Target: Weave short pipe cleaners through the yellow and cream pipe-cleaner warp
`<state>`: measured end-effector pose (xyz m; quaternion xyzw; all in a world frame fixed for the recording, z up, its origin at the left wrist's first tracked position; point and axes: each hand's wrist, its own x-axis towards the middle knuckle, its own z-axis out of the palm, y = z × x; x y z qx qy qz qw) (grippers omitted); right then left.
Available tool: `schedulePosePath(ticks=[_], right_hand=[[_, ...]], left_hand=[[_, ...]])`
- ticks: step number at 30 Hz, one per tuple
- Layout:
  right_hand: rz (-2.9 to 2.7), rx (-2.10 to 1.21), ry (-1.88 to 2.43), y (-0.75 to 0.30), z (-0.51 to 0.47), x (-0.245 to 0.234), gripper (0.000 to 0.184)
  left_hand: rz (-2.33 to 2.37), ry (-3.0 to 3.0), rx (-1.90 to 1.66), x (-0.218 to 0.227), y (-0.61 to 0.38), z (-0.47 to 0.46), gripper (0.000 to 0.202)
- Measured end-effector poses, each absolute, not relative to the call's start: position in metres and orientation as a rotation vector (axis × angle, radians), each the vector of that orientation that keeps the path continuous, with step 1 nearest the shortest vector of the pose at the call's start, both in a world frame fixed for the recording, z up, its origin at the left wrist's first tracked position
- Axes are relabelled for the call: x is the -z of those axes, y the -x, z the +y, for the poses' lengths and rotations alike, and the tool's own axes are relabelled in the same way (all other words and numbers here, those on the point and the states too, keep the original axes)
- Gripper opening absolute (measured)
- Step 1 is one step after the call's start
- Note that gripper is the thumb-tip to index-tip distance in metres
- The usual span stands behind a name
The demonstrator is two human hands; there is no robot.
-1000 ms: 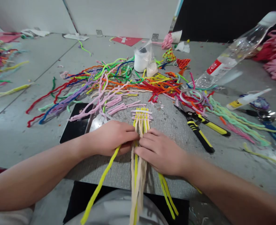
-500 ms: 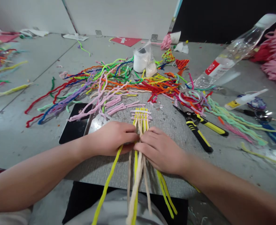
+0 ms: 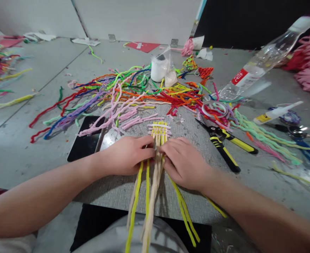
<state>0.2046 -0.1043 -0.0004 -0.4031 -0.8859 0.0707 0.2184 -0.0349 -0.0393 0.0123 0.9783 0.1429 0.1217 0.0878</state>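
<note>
Woven piece [image 3: 159, 129]: lying flat on the desk [image 3: 110, 193], just ahead of both hands; I am taking it as my clock centre. Pink strips [image 3: 156, 125] are crossing its yellow and pale lengths.
Pale strands [image 3: 154, 195]: mostly running toward 6 o'clock between the hands and over the desk's near edge.
Yellow strands [image 3: 137, 195]: trailing past the same edge, some leaving below the left hand near 6 to 7 o'clock, others below the right near 5.
Left hand [image 3: 131, 154]: sitting at 7 to 8 o'clock; its fingers are curling together and pinching yellow strands.
Right hand [image 3: 186, 161]: resting at 4 to 5 o'clock; its fingers are bending close together against the strands, but I cannot tell whether they are pinching any.
Phone [image 3: 85, 138]: lying at 9 o'clock, partly under pink yarn.
Pliers [image 3: 217, 130]: lying at 3 o'clock, yellow-and-black handles spreading apart.
Tape ring [image 3: 210, 115]: resting between 2 and 3 o'clock, just beyond the pliers.
Bottle [image 3: 255, 70]: showing a red label at 2 o'clock.
Yarn heap [image 3: 170, 96]: sprawling from 10 to 2 o'clock in many colours.
</note>
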Motion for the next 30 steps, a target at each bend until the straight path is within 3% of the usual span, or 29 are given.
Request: schedulePosePath(ticks=[12,16,30], right_hand=[[-2.232,-0.229,1.401,-0.206,-0.100,0.010,0.014],[-2.261,-0.321,1.458,-0.206,-0.100,0.009,0.014],[-2.096,-0.382,1.510,-0.207,-0.100,0.014,0.012]], left_hand=[[0.489,-2.916,-0.257,-0.019,0.035,-0.040,0.028],[0.430,-2.906,-0.235,-0.018,0.035,-0.039,0.019],[0.404,-2.853,-0.472,-0.020,0.029,-0.036,0.029]])
